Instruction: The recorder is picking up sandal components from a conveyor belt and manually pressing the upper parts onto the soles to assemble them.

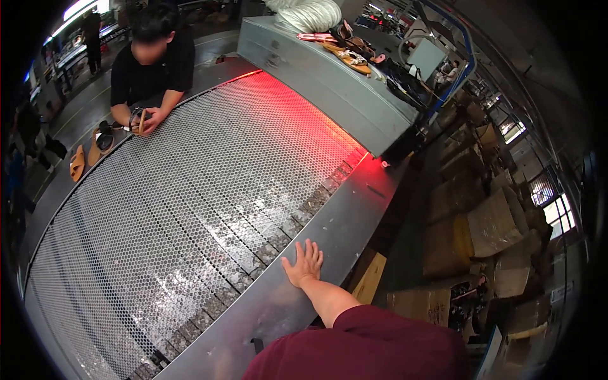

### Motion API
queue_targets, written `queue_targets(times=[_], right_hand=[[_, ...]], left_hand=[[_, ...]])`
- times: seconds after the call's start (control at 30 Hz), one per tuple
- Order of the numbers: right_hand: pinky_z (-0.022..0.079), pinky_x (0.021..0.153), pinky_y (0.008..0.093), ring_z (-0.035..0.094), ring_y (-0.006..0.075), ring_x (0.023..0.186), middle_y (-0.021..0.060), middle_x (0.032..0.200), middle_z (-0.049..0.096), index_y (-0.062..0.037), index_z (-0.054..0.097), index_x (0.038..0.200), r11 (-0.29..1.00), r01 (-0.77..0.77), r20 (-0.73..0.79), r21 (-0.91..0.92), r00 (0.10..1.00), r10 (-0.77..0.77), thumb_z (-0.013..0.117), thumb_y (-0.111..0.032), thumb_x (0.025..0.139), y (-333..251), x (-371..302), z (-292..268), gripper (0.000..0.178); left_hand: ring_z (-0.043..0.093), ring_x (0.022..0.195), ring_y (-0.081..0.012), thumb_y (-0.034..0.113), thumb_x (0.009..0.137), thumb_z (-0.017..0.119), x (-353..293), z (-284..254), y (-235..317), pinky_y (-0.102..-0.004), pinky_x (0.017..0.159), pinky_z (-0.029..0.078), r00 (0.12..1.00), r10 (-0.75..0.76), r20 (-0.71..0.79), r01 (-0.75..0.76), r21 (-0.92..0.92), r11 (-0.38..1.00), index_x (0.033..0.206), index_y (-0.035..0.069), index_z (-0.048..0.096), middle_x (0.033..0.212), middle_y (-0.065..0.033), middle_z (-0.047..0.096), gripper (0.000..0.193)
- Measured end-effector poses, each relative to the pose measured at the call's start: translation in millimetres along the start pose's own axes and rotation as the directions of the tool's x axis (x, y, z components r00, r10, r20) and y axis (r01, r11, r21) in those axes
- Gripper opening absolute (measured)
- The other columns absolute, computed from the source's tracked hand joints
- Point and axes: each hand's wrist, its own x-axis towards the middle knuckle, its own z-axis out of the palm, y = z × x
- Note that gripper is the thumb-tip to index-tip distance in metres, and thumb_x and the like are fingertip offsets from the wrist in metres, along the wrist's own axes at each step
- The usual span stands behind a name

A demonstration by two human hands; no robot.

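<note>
My right hand [304, 263] lies palm down on the smooth metal edge [269, 294] of a large machine bed. Its fingers are spread and it holds nothing. A maroon sleeve [380, 345] covers the upper part of that arm. Just beyond the fingertips spreads the bed's honeycomb mesh [171, 183], with dark slats and shiny scraps showing under it near my side. My left hand is out of view.
Across the bed, a person in black [152, 69] leans over, handling a tan sandal-like piece [142, 121]. An orange sandal [77, 163] lies nearby. A grey housing [310, 79], glowing red beneath, spans the far end, carrying footwear and a white hose [310, 14]. Cardboard boxes [500, 221] crowd the right.
</note>
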Motion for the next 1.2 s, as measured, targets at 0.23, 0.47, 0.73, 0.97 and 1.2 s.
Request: queue_targets(times=[0.23,0.47,0.73,0.97,1.2], right_hand=[[0.002,0.116,0.0484,0.009,0.0310,0.145,0.0130,0.156,0.017,-0.0154,0.031,0.147,1.000,-0.001,0.011,0.007,1.000,0.001,0.050,-0.059,0.085,1,-1,-3,0.078],[0.002,0.116,0.0486,0.009,0.0312,0.145,0.0135,0.156,0.017,-0.0152,0.031,0.147,1.000,-0.002,0.009,-0.002,1.000,0.002,0.050,-0.058,0.085,1,-2,-1,0.077],[0.002,0.116,0.0487,0.008,0.0312,0.145,0.0130,0.156,0.016,-0.0149,0.031,0.147,1.000,-0.001,0.016,-0.015,1.000,0.001,0.049,-0.059,0.086,1,-1,-1,0.078],[0.001,0.116,0.0488,0.007,0.0309,0.145,0.0128,0.157,0.016,-0.0153,0.030,0.148,1.000,-0.002,0.019,-0.014,1.000,0.003,0.048,-0.060,0.086,2,-1,-1,0.079],[0.003,0.116,0.0482,0.010,0.0320,0.144,0.0134,0.155,0.017,-0.0147,0.032,0.146,1.000,0.007,-0.005,0.003,1.000,-0.007,0.050,-0.059,0.085,1,-2,-2,0.077]], left_hand=[[0.027,0.138,-0.0399,0.059,0.090,0.048,9,18,-8,-0.0505,0.113,0.020,0.999,0.041,0.009,-0.042,0.010,0.999,0.141,0.021,0.040,0.149,-0.0179,0.033,0.064],[0.026,0.138,-0.0397,0.059,0.090,0.048,15,27,-11,-0.0510,0.113,0.020,0.999,0.049,0.024,-0.049,0.015,0.999,0.141,0.022,0.040,0.149,-0.0173,0.032,0.064],[0.026,0.138,-0.0395,0.059,0.090,0.048,20,37,-12,-0.0516,0.113,0.020,0.998,0.060,0.031,-0.060,0.010,0.998,0.142,0.022,0.039,0.150,-0.0167,0.032,0.065],[0.026,0.138,-0.0393,0.059,0.090,0.048,12,20,-5,-0.0521,0.112,0.020,0.997,0.069,0.041,-0.070,0.009,0.998,0.142,0.022,0.039,0.150,-0.0162,0.031,0.065],[0.025,0.139,-0.0391,0.059,0.090,0.048,18,23,-4,-0.0526,0.112,0.020,0.996,0.075,0.056,-0.075,0.008,0.997,0.142,0.022,0.038,0.150,-0.0156,0.031,0.065]])
